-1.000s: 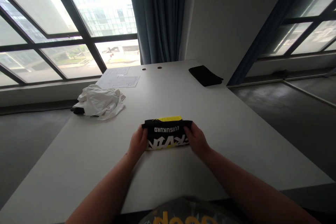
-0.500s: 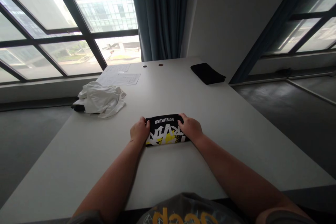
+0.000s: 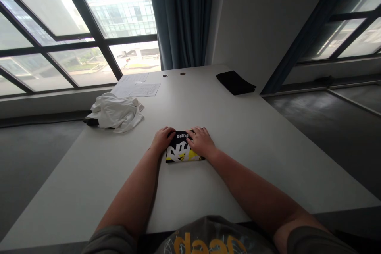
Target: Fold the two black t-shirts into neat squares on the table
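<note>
A folded black T-shirt (image 3: 179,152) with white lettering and yellow patches lies flat on the white table in front of me. My left hand (image 3: 162,139) rests on its far left corner, with fingers stretched along the edge and the thumb on the cloth. Across the right part of the shirt lies my right hand (image 3: 201,141), palm down and fingers spread, covering some of the print. Both hands are open and touch the cloth from above.
On the white table (image 3: 184,107), a crumpled white garment (image 3: 117,112) with something dark under it lies at the left. Behind it are printed paper sheets (image 3: 145,89). A folded black cloth (image 3: 235,82) sits at the far right edge. Two round holes are near the back.
My right hand has moved left, from gripping the shirt's right edge to lying flat over it. The shirt now looks narrower. My left hand has loosened and shifted slightly along the far left corner.
</note>
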`<state>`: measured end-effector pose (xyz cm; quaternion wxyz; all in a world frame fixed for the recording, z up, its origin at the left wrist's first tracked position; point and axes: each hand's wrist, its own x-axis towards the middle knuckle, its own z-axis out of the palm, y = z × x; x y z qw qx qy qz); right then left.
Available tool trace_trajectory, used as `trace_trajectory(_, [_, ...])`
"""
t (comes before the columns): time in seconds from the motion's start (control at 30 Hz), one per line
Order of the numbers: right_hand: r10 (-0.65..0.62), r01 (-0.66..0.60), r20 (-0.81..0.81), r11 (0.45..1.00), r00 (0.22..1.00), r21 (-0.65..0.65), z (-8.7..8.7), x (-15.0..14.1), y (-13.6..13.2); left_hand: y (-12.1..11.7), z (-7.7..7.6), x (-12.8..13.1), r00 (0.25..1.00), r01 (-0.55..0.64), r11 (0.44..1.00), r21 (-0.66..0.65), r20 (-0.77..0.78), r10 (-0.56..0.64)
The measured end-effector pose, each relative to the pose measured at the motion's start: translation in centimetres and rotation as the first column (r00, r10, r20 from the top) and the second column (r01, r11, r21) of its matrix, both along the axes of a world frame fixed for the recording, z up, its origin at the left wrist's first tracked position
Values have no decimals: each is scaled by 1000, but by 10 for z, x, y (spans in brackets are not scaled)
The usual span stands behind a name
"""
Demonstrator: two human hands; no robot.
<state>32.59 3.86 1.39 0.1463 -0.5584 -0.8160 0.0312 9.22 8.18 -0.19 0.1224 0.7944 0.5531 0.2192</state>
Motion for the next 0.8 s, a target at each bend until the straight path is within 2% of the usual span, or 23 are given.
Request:
trace_trajectory(0.1, [-16, 19, 36, 996, 999, -82, -7, 4, 4, 4, -4, -2, 999, -53, 999, -7, -6, 53])
trace_trajectory(0.23, [-44, 51, 57, 990, 997, -129, -11, 9, 3, 3, -5, -2, 988, -142, 990, -6, -62, 142])
trace_trajectory(0.37, [-78, 85, 55, 986, 995, -143, -12, 8, 0, -6, 9, 5, 956, -248, 969, 21, -154, 248])
trace_trajectory(0.5, [-104, 105, 19, 990, 994, -98, -10, 7, 1, -26, 29, 27, 915, -293, 941, 169, -235, 327])
trace_trajectory(0.57, [-103, 102, -7, 993, 995, -60, -9, 10, 4, -38, 33, 43, 931, -250, 943, 219, -213, 296])
trace_trajectory(0.67, [-81, 80, -42, 996, 996, -27, -8, 19, 12, -49, 27, 65, 971, -126, 970, 208, -173, 163])
trace_trajectory(0.73, [-86, 85, -67, 996, 994, -22, -8, 25, 18, -49, 19, 72, 982, -47, 984, 171, -172, 77])
trace_trajectory(0.8, [-111, 110, -89, 994, 990, -19, -10, 29, 23, -42, 12, 73, 982, -23, 992, 127, -182, 46])
